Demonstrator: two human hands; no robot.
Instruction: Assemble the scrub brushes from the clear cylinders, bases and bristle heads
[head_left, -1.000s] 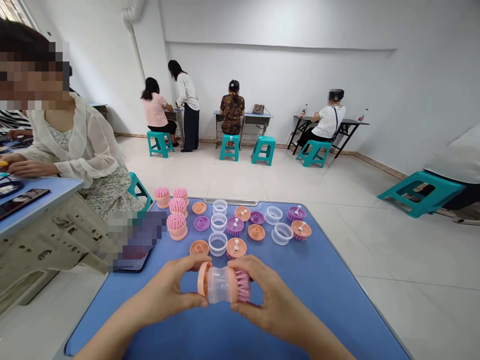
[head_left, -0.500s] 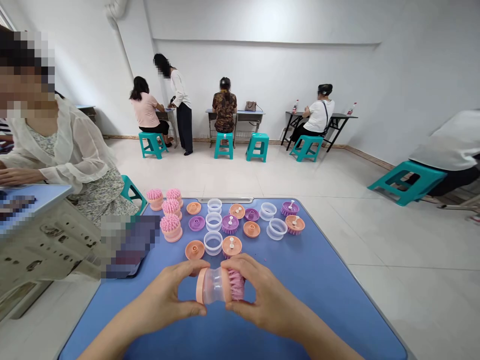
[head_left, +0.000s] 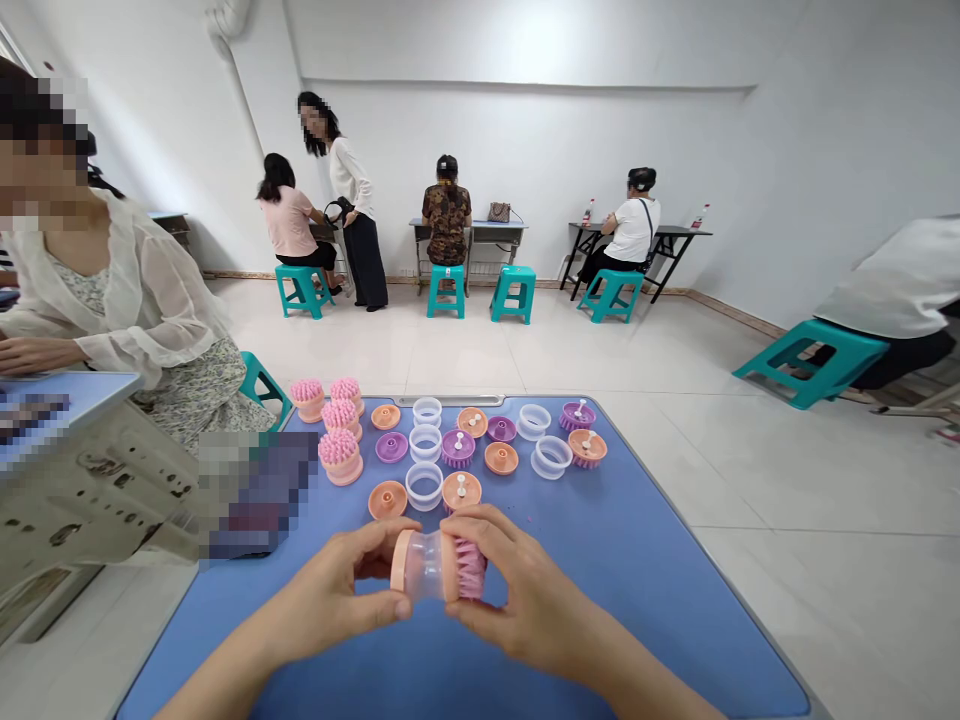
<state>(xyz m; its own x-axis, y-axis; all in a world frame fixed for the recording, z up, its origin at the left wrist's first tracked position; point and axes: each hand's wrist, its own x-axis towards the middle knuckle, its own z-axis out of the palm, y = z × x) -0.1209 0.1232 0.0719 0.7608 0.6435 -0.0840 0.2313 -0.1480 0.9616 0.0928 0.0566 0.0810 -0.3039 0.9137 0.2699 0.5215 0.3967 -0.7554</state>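
Observation:
Between my two hands a round scrub brush (head_left: pixel 429 566) lies on its side above the blue table. It has an orange cap on the left, a clear waisted ring in the middle and an orange head with pink bristles on the right. My left hand (head_left: pixel 352 580) pinches the cap end with thumb and fingers. My right hand (head_left: pixel 510 580) is closed around the bristle end. Just beyond lie an orange cap (head_left: pixel 388 499), a clear ring (head_left: pixel 424 486) and an orange brush head (head_left: pixel 461 492), bristles down, with a white peg standing in it.
Several complete pink-bristled brushes (head_left: pixel 340 458) stand at the table's back left. More caps, clear rings (head_left: pixel 552 457) and purple brush heads (head_left: pixel 578 415) spread along the back. A dark pixelated object (head_left: pixel 262 495) lies at the left edge. A person (head_left: pixel 127 290) sits close on the left.
The brush and both hands have hardly moved. In the background, the standing person has straightened up a little and turned, with a black object now in hand.

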